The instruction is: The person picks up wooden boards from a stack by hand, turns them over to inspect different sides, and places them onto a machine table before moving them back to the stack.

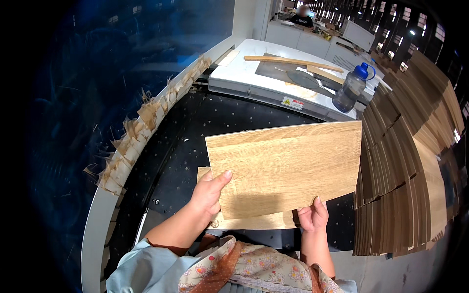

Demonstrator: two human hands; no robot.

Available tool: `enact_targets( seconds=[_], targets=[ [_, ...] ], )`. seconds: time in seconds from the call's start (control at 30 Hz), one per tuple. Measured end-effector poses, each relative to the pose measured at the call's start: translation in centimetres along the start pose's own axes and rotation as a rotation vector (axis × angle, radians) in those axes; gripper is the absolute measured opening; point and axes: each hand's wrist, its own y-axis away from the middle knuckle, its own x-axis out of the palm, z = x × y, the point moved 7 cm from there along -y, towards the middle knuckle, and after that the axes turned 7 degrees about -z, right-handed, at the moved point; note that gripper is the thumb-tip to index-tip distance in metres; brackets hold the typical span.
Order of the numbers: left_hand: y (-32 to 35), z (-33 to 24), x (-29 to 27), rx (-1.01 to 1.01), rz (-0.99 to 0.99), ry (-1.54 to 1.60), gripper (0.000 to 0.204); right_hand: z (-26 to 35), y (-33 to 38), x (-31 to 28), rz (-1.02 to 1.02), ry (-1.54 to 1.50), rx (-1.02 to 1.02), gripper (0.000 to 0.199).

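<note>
A rectangular wood-grain board [288, 166] is held up in front of me, slightly tilted, between both hands. My left hand [207, 193] grips its left edge, thumb on the front face. At the lower right edge, my right hand [314, 215] has its thumb against the board, with the other fingers partly behind it. Beneath the raised board, a second wood-grain board [254, 222] lies on the black perforated table [185, 127]. Most of that lower board is hidden by the upper one.
Tall stacks of brown boards [391, 195] stand close on the right. A white machine top [234, 78] beyond the table bears wooden strips [293, 62] and a blue-capped bottle [350, 90]. Torn tape pieces [146, 117] line the left rail. A person [302, 19] sits far back.
</note>
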Motion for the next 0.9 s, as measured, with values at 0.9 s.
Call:
enact_targets(
  seconds=[0.9],
  targets=[
    [-2.9, -1.1, -3.4, -0.003, 0.009, 0.172, 0.064, -1.4, 1.4, 3.8, 0.233, 0.305, 0.097, 0.036]
  ],
)
